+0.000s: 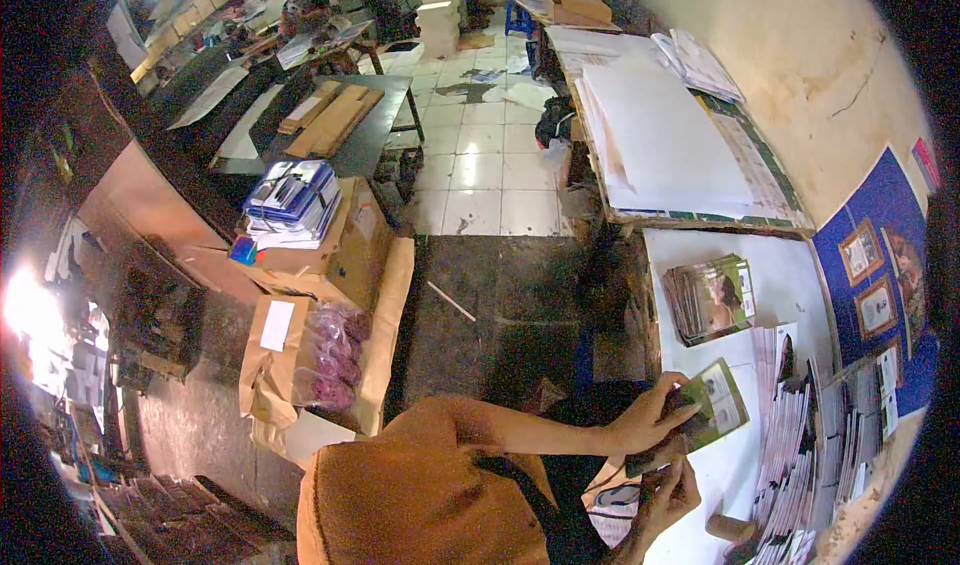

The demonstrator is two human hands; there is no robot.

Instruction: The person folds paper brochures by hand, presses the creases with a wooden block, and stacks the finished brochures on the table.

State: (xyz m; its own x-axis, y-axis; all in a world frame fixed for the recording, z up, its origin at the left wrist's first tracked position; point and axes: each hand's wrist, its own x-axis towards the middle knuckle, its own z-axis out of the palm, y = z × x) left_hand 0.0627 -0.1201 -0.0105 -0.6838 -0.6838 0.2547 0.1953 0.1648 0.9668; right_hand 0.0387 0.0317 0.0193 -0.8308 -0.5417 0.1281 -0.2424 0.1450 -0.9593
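Observation:
A booklet (720,401) with a green and photo-printed cover is held over the white table top at the right. My left hand (648,420) grips it, thumb and fingers closed about its upper left part. Close below, my right hand (672,500) has its fingers pinched together at the booklet's lower left corner. A pile of similar booklets (708,300) lies on the white table (725,475) just beyond my left hand. Long rows of stacked booklets (785,445) stand to the right of both hands. A brown cylindrical object (732,528) sits near my right hand.
Large white sheets (660,140) cover the table farther along the wall. Left of me is a cardboard box (350,235) topped by tied books (292,203), with a plastic-wrapped purple bundle (335,357) beside it. A person (300,10) sits in the far background.

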